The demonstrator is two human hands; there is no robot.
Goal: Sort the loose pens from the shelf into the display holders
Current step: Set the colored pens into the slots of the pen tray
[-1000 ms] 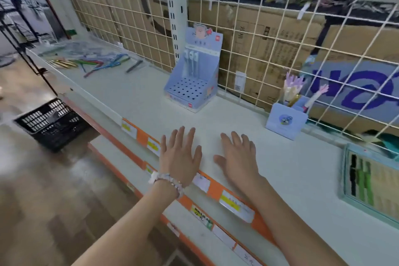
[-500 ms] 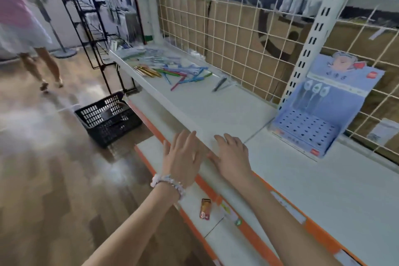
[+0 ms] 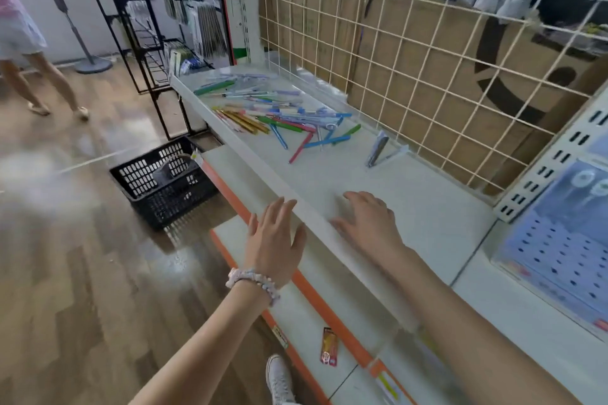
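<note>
Since view swung left: loose pens (image 3: 279,115) now ahead, far along shelf (image 3: 329,174).
Left hand (image 3: 274,242): grip open, empty.
Right hand (image 3: 368,223): relaxed, empty, on shelf.
Holder (image 3: 559,240): right, unfilled.
Implication: pickup next.

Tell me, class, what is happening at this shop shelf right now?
A person stands at a white shelf with both hands empty. The left hand hovers flat by the shelf's front edge, and the right hand rests open on the shelf. A pile of loose pens lies further along, untouched. A blue display holder with rows of holes sits at the right. No sorting has begun.
</note>
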